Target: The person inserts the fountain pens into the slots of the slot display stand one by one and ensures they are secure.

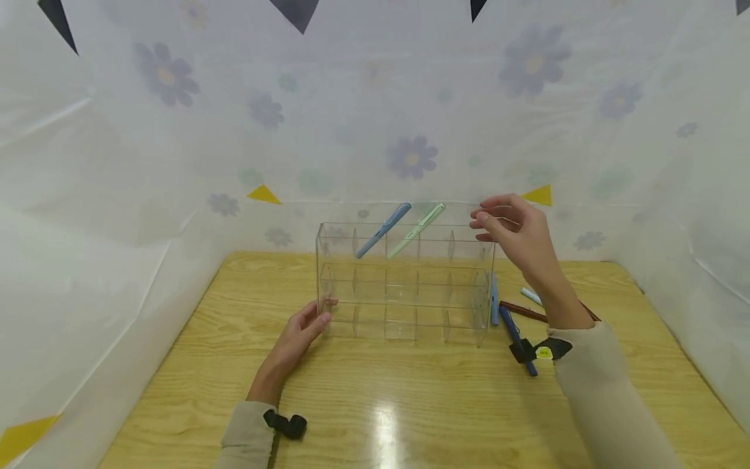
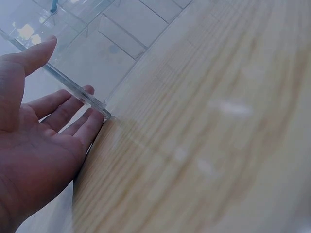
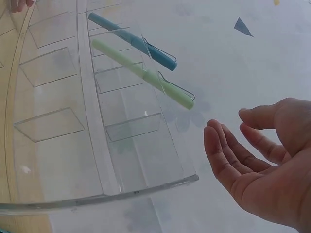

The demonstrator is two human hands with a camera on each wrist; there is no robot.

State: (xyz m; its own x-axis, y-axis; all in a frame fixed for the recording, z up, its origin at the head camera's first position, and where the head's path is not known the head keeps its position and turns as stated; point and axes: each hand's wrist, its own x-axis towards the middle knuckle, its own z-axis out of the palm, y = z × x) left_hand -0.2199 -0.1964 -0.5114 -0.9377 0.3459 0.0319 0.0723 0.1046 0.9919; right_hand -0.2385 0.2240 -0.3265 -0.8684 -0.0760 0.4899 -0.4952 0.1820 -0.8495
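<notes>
A clear acrylic pen organizer (image 1: 401, 304) with three tiers of divided compartments stands on the table. My left hand (image 1: 301, 335) holds its left side low down, with the side panel between thumb and fingers (image 2: 87, 128). Two capped pens lean in separate compartments of the top tier: a blue pen (image 1: 383, 230) and a light green pen (image 1: 417, 229) to its right. By the top right corner my right hand (image 1: 518, 234) is raised, fingers loosely bent and holding nothing. In the right wrist view, that hand (image 3: 265, 162) is apart from the light green pen (image 3: 143, 74).
Right of the organizer several pens lie on the wooden table (image 1: 375, 391): a blue pen (image 1: 495, 299), a dark blue pen (image 1: 511, 326), a brown pen (image 1: 521, 311) and a pale blue pen (image 1: 531, 296). The right forearm partly covers them. A flower-patterned sheet (image 1: 375, 98) surrounds the table.
</notes>
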